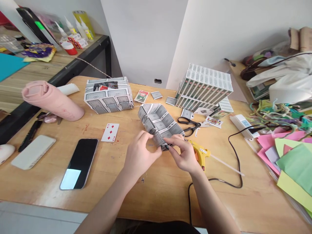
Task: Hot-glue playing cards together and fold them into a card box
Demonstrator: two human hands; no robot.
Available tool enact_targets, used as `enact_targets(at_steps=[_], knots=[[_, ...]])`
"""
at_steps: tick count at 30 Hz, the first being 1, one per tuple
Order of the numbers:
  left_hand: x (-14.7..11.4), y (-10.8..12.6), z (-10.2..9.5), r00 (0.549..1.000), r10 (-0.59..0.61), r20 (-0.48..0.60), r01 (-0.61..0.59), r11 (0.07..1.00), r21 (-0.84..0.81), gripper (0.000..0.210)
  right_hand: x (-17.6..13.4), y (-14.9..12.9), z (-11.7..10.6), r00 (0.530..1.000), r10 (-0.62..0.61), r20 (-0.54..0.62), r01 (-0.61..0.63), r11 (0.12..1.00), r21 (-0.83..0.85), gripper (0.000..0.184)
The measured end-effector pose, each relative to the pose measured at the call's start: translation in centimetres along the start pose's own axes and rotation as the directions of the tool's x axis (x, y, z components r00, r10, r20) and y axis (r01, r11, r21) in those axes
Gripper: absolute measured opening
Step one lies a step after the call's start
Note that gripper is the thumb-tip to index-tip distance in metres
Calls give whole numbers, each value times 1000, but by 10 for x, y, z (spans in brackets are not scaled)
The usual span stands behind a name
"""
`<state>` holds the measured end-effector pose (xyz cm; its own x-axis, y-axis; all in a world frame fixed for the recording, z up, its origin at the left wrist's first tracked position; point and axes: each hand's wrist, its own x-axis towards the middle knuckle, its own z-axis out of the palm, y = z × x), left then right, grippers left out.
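An open-topped box made of playing cards [159,121], patterned grey and white, rests tilted on the table in front of me. My left hand [141,151] pinches its near wall at the left, thumb and fingers closed on the edge. From the other side my right hand [181,151] grips the near corner of the same wall. A small dark spot shows by the right fingertips; I cannot tell what it is. Just right of that hand lies a yellow glue gun [201,152] with a clear stick at its back. Black-handled scissors [188,125] lie open beyond it.
A finished-looking card box [108,96] stands at the back left, and stacked card packs [204,86] at the back right. A phone [79,164], a three of diamonds [110,132] and a pink bottle [53,100] lie left. A black cord [234,143] runs to a power strip [243,126].
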<state>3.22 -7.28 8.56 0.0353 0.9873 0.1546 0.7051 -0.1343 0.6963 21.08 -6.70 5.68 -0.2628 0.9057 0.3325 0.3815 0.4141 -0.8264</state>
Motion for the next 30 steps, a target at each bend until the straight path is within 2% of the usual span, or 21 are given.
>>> enact_targets(at_steps=[9, 13, 17, 21, 25, 30], knots=[[9, 12, 0, 997, 27, 72, -37, 989, 141, 20, 4, -8, 3, 999, -22, 49, 23, 999, -26, 25], [10, 14, 0, 998, 29, 53, -39, 980, 196, 24, 4, -9, 4, 999, -35, 41, 36, 999, -13, 25], [15, 13, -1, 999, 33, 43, -40, 986, 164, 32, 5, -10, 4, 998, -40, 58, 40, 999, 0, 27], [18, 10, -5, 996, 26, 86, -37, 991, 129, 36, 4, -8, 3, 996, -48, 80, 48, 999, 6, 28], [17, 11, -11, 990, -3, 142, -12, 995, 104, 29, 4, -5, 1, 996, -37, 87, 36, 999, 19, 27], [14, 10, -11, 987, -38, 155, 27, 997, 74, 22, 5, -6, -1, 997, -22, 75, 17, 998, 59, 31]])
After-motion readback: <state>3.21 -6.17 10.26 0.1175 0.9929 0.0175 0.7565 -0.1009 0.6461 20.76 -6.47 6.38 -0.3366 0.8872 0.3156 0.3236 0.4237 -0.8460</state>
